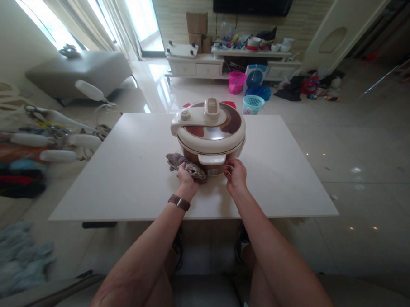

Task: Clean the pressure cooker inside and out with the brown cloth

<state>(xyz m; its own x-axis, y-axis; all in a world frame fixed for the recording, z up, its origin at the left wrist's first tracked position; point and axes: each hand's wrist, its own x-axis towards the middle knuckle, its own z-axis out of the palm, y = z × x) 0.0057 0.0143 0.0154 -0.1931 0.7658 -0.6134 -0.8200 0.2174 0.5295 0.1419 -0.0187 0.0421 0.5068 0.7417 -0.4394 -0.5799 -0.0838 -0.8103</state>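
An electric pressure cooker [217, 132] with a cream lid and a brown glossy top stands on the white table [136, 168]. My left hand [187, 179], with a brown watch strap at the wrist, is closed around a crumpled grey-brown cloth [179, 161]. That cloth is against the cooker's lower left front or just before it. At the cooker's lower right front, beside the cream side handle [211, 159], my right hand [237, 175] has its fingers curled in. Whether they pinch something small or only touch the cooker's wall cannot be made out.
Bits of something red [229, 104] show behind the cooker. Past the table are a light blue basket [253, 103], a pink basket [237, 82] and a cluttered TV cabinet [202, 68]. A white metal rack [61, 140] stands close on the left, near a grey ottoman [82, 71].
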